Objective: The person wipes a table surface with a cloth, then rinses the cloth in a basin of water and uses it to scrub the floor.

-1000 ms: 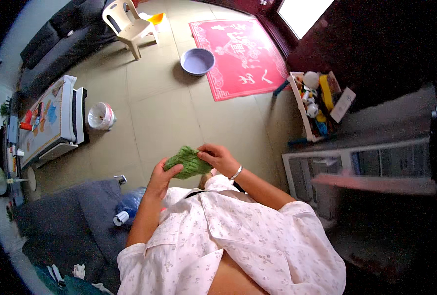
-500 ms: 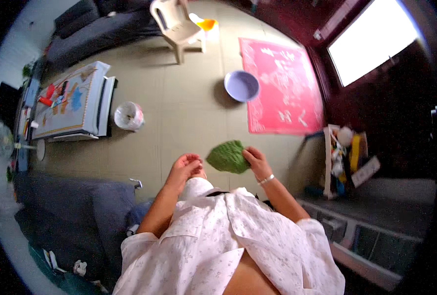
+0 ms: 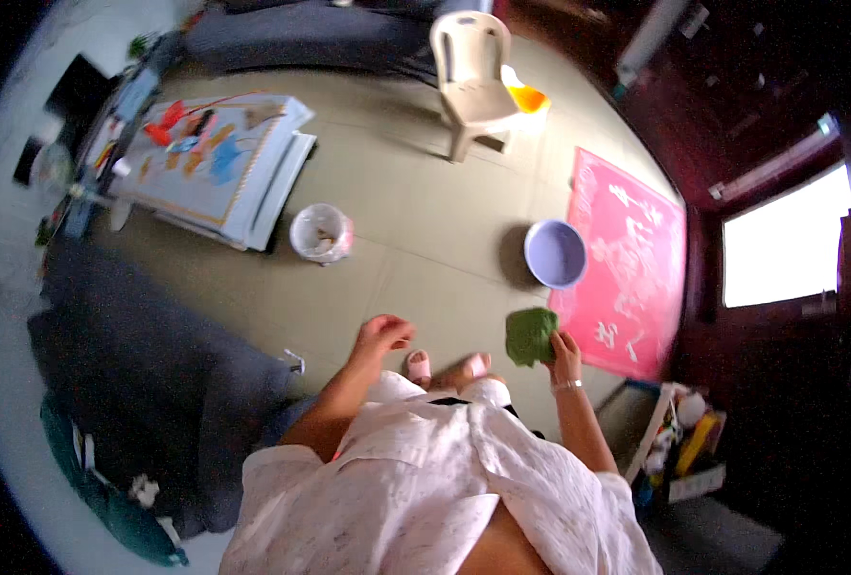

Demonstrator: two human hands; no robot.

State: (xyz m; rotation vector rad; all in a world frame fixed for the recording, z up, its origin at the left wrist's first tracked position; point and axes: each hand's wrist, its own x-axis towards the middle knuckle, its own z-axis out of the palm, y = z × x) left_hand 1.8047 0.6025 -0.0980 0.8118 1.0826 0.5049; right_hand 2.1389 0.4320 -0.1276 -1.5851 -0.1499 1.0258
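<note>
A soft green cloth [image 3: 531, 336] hangs from my right hand [image 3: 565, 356], whose fingers are closed on its right edge. A band circles that wrist. My left hand [image 3: 385, 333] is in the air left of the cloth, its fingers loosely bent and holding nothing that I can see; motion smears it a little. Just beyond the cloth a lavender basin [image 3: 556, 253] stands at the left edge of a pink mat [image 3: 627, 278]. No contents show in the basin. My feet in pink sandals [image 3: 419, 365] are on the tiles below my hands.
A lined waste bin [image 3: 321, 234] stands ahead on the left, beside a low covered table [image 3: 205, 182] with red items. Farther off is a beige plastic chair [image 3: 473, 86]. A dark sofa [image 3: 138, 355] lies at left, and a filled storage rack [image 3: 679, 436] at right.
The view has turned, so the room's things lie farther right. My right hand has carried the cloth rightward, nearer the basin, and the cloth hangs in a squarer shape. My left hand stays raised.
</note>
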